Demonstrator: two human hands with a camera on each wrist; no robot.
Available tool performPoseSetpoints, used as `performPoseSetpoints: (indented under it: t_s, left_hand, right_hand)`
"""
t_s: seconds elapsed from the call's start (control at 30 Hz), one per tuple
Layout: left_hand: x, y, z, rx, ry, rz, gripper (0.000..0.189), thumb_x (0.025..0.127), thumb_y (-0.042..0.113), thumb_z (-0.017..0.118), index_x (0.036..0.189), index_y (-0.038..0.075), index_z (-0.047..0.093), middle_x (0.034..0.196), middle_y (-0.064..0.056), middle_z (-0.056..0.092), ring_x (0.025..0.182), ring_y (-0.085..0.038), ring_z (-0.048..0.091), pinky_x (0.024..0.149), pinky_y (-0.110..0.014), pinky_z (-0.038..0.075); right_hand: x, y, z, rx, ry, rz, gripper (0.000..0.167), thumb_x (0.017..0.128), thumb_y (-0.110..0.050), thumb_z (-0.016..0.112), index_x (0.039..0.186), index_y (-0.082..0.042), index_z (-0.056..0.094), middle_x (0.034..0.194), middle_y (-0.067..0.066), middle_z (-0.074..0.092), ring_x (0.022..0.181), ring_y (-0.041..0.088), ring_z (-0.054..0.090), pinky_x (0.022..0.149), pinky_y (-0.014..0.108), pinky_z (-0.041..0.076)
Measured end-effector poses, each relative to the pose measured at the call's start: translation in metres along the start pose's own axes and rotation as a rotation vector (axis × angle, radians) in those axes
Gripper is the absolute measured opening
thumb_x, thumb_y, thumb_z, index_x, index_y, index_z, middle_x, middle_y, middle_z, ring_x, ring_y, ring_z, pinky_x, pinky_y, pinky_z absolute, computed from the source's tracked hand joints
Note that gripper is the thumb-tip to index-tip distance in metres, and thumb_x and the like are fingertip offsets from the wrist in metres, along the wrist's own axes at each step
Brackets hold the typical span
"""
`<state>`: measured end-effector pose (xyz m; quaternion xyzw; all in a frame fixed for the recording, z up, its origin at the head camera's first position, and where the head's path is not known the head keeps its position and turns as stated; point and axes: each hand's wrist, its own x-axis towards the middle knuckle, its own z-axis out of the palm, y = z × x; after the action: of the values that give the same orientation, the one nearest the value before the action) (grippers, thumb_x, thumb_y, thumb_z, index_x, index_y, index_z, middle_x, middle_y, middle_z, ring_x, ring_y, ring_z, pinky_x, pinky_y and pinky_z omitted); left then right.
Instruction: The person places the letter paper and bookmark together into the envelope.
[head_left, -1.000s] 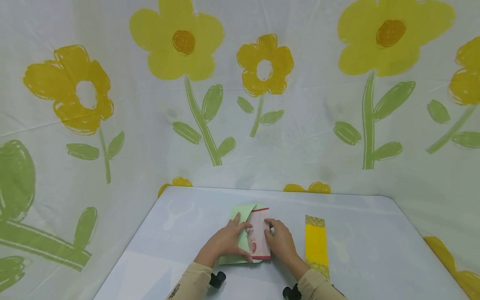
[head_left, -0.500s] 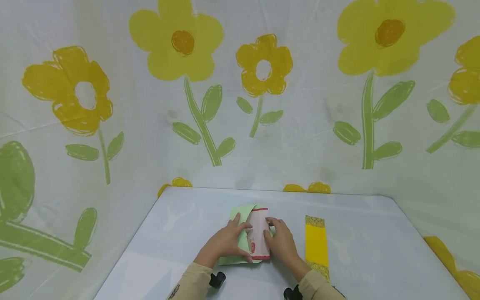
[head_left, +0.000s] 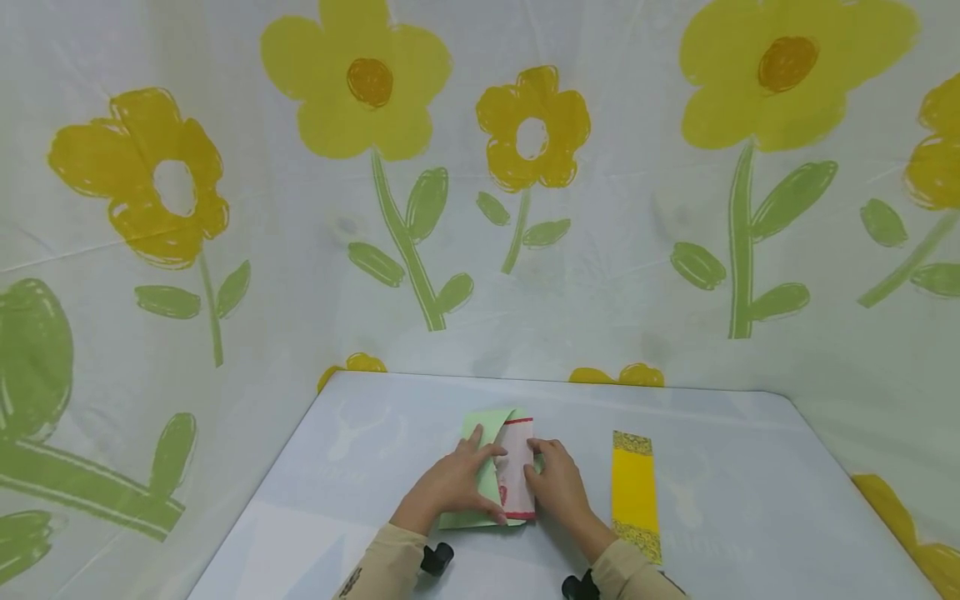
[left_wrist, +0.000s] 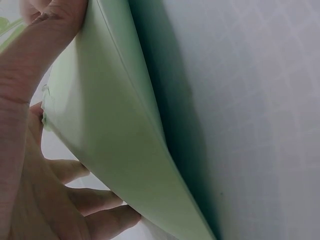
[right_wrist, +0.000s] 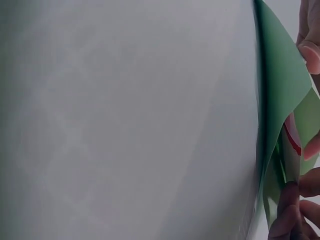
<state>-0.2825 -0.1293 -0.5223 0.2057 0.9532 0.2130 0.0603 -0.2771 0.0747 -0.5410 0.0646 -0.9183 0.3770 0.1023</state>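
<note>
In the head view a pale green envelope lies near the front middle of the table. My left hand holds it, fingers spread over its face and thumb toward its near edge. Close up in the left wrist view, the envelope bulges up from the tabletop. A whitish card with red strips at both ends and a red print sits partly inside the envelope's right-hand opening. My right hand pinches the card's right edge. Seen from the right wrist, the card's red strip shows between the green folds.
To the right of my right hand lies a long yellow strip with gold-patterned ends. The white table ends at a back edge against a cloth printed with flowers. Black camera mounts hang under both wrists.
My right hand has moved slightly left with the card, and less of the card shows outside the envelope. My left hand stays on the envelope.
</note>
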Motion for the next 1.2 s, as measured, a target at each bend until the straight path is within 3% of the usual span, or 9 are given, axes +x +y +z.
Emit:
performPoseSetpoints:
  t_s: [0.37,0.47,0.6,0.73,1.2]
  left_hand:
    - [0.000,0.003,-0.001,0.008,0.000,0.001,0.102,0.053,0.072,0.089,0.141,0.034,0.054,0.166,-0.019,0.022,0.144,-0.047,0.037,0.099,-0.057,0.049]
    - [0.000,0.002,-0.001,0.011,0.005,0.004,0.102,0.053,0.072,0.089,0.141,0.033,0.054,0.166,-0.020,0.023,0.143,-0.049,0.037,0.099,-0.058,0.049]
    - [0.000,0.002,-0.001,0.015,0.009,-0.001,0.103,0.053,0.072,0.088,0.142,0.033,0.054,0.166,-0.020,0.023,0.142,-0.050,0.037,0.099,-0.060,0.049]
    - [0.000,0.002,-0.002,0.012,0.009,0.001,0.103,0.055,0.072,0.088,0.143,0.033,0.053,0.166,-0.021,0.023,0.142,-0.050,0.037,0.098,-0.060,0.049]
    - [-0.002,0.001,-0.001,-0.008,0.010,0.017,0.104,0.054,0.071,0.088,0.144,0.033,0.052,0.166,-0.021,0.021,0.142,-0.054,0.033,0.099,-0.062,0.048]
  right_hand:
    - [-0.003,-0.004,0.002,-0.042,0.010,-0.036,0.039,0.089,-0.013,0.075,0.126,-0.001,0.067,0.120,0.016,0.064,0.107,0.034,0.066,0.092,0.050,0.055]
    - [-0.003,-0.003,0.001,-0.033,0.025,-0.033,0.045,0.089,-0.014,0.076,0.131,-0.004,0.064,0.127,0.016,0.062,0.095,0.028,0.066,0.087,0.046,0.057]
    - [-0.004,-0.002,-0.002,0.010,0.014,-0.036,0.053,0.087,-0.013,0.077,0.136,-0.004,0.060,0.132,0.016,0.060,0.073,0.013,0.057,0.071,0.032,0.056]
    - [-0.005,-0.001,-0.002,0.042,-0.020,-0.046,0.056,0.085,-0.009,0.077,0.138,-0.003,0.058,0.133,0.016,0.059,0.068,0.008,0.051,0.063,0.023,0.051]
    - [-0.003,-0.008,0.008,-0.005,-0.030,-0.064,0.053,0.083,-0.008,0.077,0.133,0.002,0.061,0.127,0.018,0.062,0.070,0.008,0.055,0.064,0.027,0.050]
